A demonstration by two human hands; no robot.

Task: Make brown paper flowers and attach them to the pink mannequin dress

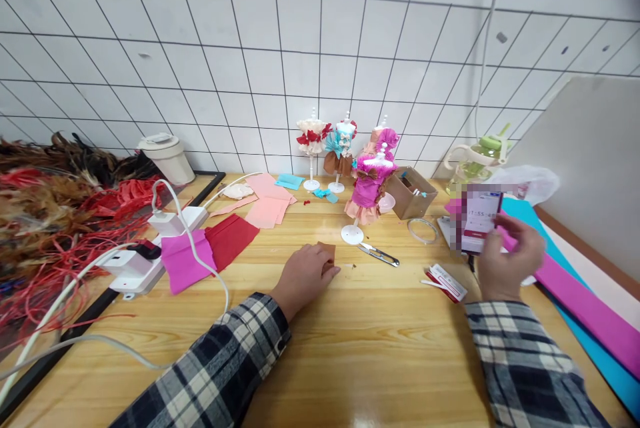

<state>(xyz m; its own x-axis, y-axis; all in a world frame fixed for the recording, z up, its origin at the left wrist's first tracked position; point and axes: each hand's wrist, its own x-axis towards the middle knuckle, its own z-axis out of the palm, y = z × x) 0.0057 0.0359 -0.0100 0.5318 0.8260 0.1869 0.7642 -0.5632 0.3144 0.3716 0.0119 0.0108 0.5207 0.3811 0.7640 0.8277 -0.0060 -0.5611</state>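
My left hand (pixel 306 279) rests on the table with its fingers curled over a small brown piece of crepe paper (pixel 327 251), most of it hidden under them. At the right, my right hand (pixel 513 260) has its fingers closed at the right edge of a phone (pixel 479 223). The phone stands upright with its lit screen facing me and shows a timer. Just beyond my left hand, a miniature dress form (pixel 370 188) wears a magenta top and a peach ruffled skirt. A pair of thread snips (pixel 380 255) lies by its white base.
More dressed forms (pixel 311 138) stand near the wall, beside a cardboard box (pixel 414 193). Peach paper (pixel 267 205), red paper (pixel 231 241) and magenta paper (pixel 186 260) lie left. A power strip (pixel 137 275) with cables, a feather pile (pixel 65 215) and a needle packet (pixel 447 283) are also there.
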